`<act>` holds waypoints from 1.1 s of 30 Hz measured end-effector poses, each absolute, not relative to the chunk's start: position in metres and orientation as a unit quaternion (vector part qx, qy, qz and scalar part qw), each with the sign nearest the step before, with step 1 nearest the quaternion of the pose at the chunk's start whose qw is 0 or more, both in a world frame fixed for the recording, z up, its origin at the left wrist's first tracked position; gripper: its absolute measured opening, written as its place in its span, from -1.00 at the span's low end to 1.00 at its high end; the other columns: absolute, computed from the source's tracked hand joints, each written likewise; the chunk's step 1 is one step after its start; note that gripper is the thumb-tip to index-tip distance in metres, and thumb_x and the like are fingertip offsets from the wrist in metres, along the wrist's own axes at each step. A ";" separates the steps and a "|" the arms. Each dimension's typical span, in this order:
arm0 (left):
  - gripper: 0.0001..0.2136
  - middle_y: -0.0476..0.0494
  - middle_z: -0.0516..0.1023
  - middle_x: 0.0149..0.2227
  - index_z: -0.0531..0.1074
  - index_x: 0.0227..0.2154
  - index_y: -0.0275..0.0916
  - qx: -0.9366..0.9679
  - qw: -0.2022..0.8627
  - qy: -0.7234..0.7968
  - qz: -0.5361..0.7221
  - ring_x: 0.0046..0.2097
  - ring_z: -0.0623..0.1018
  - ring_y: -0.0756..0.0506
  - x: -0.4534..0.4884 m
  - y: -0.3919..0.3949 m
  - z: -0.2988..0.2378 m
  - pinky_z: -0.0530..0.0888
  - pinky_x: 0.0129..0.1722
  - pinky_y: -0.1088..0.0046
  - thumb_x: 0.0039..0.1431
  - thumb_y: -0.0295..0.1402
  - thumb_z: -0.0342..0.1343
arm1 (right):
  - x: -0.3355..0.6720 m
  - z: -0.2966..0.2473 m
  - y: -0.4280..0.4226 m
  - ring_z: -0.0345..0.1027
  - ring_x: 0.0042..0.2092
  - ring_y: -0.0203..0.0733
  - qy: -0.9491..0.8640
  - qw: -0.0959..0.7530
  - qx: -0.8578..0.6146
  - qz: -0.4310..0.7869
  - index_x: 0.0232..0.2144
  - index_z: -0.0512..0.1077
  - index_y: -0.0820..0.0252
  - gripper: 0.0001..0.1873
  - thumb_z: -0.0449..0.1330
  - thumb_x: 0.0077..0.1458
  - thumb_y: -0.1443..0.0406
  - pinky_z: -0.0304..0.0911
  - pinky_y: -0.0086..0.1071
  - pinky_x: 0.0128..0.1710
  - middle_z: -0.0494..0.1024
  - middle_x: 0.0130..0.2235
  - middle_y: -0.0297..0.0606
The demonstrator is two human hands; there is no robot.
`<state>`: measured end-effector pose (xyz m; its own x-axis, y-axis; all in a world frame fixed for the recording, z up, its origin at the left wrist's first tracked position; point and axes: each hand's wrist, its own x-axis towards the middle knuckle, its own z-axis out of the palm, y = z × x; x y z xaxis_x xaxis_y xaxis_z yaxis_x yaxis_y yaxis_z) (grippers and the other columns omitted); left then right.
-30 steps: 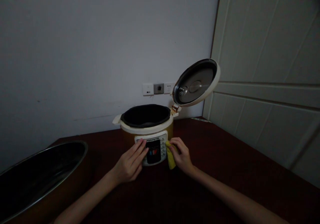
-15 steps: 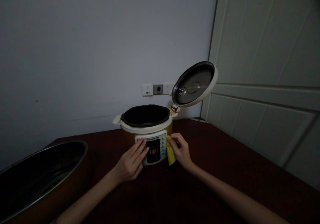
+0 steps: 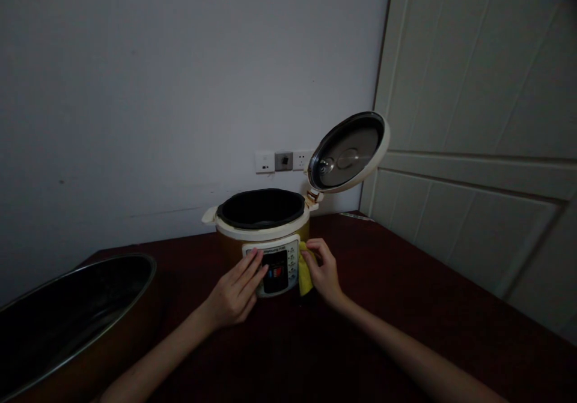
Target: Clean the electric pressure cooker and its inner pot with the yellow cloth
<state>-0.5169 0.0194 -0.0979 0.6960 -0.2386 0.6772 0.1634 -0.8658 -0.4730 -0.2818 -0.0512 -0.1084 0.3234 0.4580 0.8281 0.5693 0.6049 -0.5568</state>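
Observation:
A yellow and white electric cooker [image 3: 234, 248] stands on the dark red table [image 3: 406, 307] with its lid [image 3: 348, 152] swung up and its black inner pot [image 3: 261, 208] showing. My left hand [image 3: 234, 295] lies flat with stretched fingers against the left edge of the control panel [image 3: 276, 266]. My right hand [image 3: 323, 273] is closed on a folded yellow cloth [image 3: 305, 275], pressed against the cooker's side just right of the panel.
A large metal basin [image 3: 67, 319] sits at the table's left front. Behind the cooker, wall sockets [image 3: 283, 161] are set in the grey wall. A pale panelled door [image 3: 478, 151] stands along the table's right side.
My right hand has slid the yellow cloth a little upward along the cooker's side. My left hand has stayed on the panel's left edge.

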 end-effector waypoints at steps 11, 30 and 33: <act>-0.39 -0.49 -0.14 0.30 0.00 0.22 -0.50 -0.881 0.266 0.025 -0.390 0.26 0.05 -0.43 -0.517 0.019 -0.097 0.38 0.04 -0.01 0.05 -0.59 -0.06 | -0.281 -0.087 -0.047 0.29 -0.22 -0.22 -0.570 0.696 -0.435 -0.037 -0.35 0.33 0.15 -0.98 0.12 0.09 0.33 0.25 -0.33 -0.21 0.38 -0.30 -0.26; -0.44 -0.50 -0.09 0.29 0.07 0.19 -0.49 -0.885 0.264 0.017 -0.383 0.26 0.04 -0.42 -0.517 0.019 -0.099 0.36 0.05 -0.04 0.06 -0.56 -0.08 | -0.280 -0.088 -0.051 0.32 -0.23 -0.20 -0.573 0.689 -0.443 -0.021 -0.37 0.37 0.16 -0.93 0.17 0.06 0.28 0.28 -0.35 -0.25 0.42 -0.30 -0.25; -0.43 -0.48 -0.08 0.29 0.06 0.20 -0.47 -0.884 0.264 0.014 -0.385 0.26 0.05 -0.41 -0.517 0.019 -0.099 0.37 0.04 -0.03 0.06 -0.57 -0.09 | -0.280 -0.113 -0.055 0.33 -0.25 -0.21 -0.569 0.682 -0.459 -0.004 -0.37 0.38 0.17 -0.93 0.16 0.07 0.28 0.28 -0.36 -0.28 0.43 -0.33 -0.25</act>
<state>-0.5170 0.0193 -0.0987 0.7028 -0.2287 0.6736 0.1783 -0.8601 -0.4780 -0.2796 -0.0553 -0.1130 0.3519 0.5171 0.7802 0.5270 0.5794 -0.6218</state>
